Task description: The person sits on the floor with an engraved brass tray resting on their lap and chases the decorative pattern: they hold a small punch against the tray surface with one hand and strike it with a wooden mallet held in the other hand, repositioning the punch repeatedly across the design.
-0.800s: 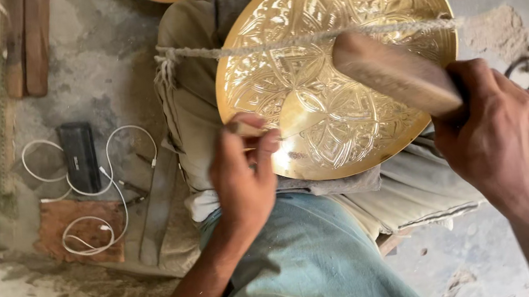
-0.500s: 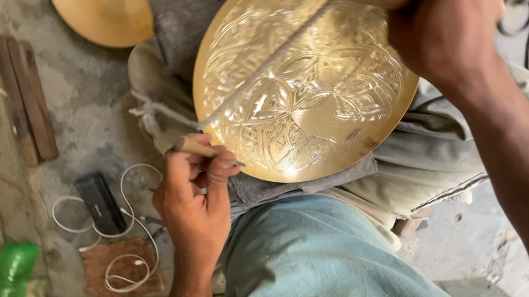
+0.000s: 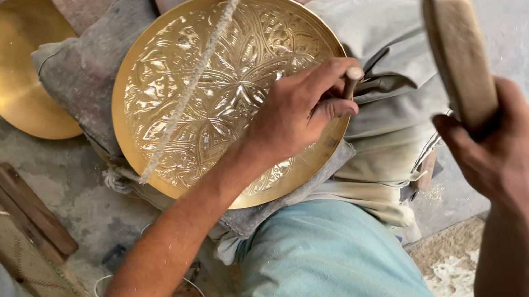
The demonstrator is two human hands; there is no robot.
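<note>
Most of the brass tray (image 3: 203,102) looks already worked, as far as can be judged: the face is covered in raised floral and star patterning nearly out to the rim, so what's left is probably only touch-up near the edge on the right side, though that can't be confirmed from one view. A twisted cord (image 3: 196,82) is stretched diagonally across the tray, which is propped on grey padding (image 3: 88,70) over the lap.

The left hand (image 3: 304,112) is laid on the tray's right rim, fingers (image 3: 327,77) curled tight and pinching a small metal punch (image 3: 353,79), its tip hidden under the hand. The tray sits directly beneath and to the left of those fingers, touching them.

The right hand (image 3: 496,150) is held up well to the right of the tray, fingers wrapped closed around a wooden mallet (image 3: 458,52), which is blurred. A plain brass disc (image 3: 16,73) is lying far left of both hands, on the floor.
</note>
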